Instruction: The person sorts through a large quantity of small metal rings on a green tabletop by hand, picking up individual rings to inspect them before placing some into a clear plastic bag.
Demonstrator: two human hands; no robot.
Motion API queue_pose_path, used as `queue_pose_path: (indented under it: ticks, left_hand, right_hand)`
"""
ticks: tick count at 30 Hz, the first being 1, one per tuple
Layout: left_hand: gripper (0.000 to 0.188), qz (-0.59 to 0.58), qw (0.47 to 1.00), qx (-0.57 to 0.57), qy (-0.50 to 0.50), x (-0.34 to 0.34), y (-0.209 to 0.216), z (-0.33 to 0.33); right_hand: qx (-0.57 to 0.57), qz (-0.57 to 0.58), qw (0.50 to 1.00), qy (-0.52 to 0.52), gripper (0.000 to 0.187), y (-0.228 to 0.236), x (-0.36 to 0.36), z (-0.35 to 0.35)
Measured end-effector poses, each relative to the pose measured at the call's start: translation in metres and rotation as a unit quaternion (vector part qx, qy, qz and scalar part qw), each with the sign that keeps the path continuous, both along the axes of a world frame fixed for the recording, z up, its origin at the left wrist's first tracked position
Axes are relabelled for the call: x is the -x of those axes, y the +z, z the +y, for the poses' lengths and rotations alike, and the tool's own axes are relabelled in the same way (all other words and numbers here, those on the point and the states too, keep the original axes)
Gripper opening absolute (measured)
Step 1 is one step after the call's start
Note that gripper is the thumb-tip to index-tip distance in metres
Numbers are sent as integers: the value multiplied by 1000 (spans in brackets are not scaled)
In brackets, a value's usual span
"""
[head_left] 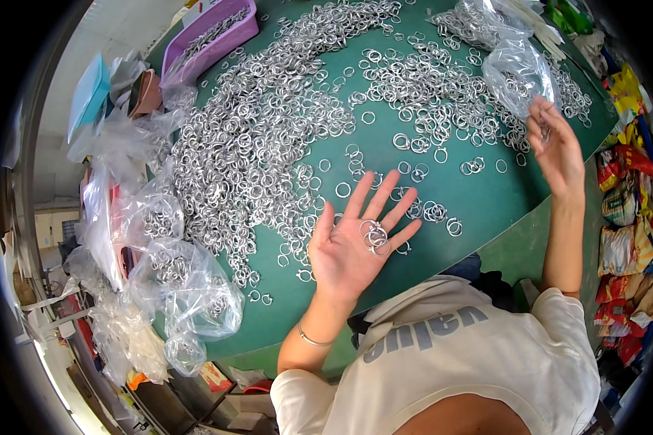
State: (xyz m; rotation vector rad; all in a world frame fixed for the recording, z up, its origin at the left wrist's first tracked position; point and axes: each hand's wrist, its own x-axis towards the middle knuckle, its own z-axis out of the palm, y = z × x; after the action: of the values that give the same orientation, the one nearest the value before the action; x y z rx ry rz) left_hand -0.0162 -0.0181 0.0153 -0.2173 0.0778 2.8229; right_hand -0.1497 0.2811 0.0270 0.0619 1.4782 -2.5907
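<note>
My left hand (348, 254) is turned palm up over the table, its fingers spread wide. A few silver metal rings (374, 238) lie loose across the palm and the base of the fingers. A thin bracelet (314, 338) circles that wrist. Farther right, my right hand (557, 148) is raised with loosely bent fingers, the fingertips at the lower edge of a clear plastic bag (519, 76); whether they touch it is hard to tell. No ring shows in the right hand. Some rings can be seen through the bag.
Large heaps of the same rings (247, 159) cover the green table (479, 210). A purple bin (212, 40) with metal parts stands far left. Clear bags of rings (189, 279) line the left edge. Colourful packages (624, 239) are piled beyond the right edge.
</note>
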Motion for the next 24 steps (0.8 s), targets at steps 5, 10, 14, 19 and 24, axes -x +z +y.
queue_pose_path:
  ticks: [5,10,14,19,24]
  left_hand:
    - [66,31,999,40,-7,0,-3,0]
    - [80,26,995,91,12,-1,-11,1]
    - [82,-26,989,143,38,3,-10,4]
    - [69,-136,987,18,78,-4,-14,-2]
    - [66,-90,983,89,132,-27,-7,-26]
  right_hand:
    - [235,-98,966,44,47,3,11,14]
    - [248,-94,964,13,48,2,16,13]
    - [-48,31,996,-72,48,4,39,18]
    - [-727,355,576,-121,38,-47,90,41]
    - [-740,405,523,-122,31,-41,53,27]
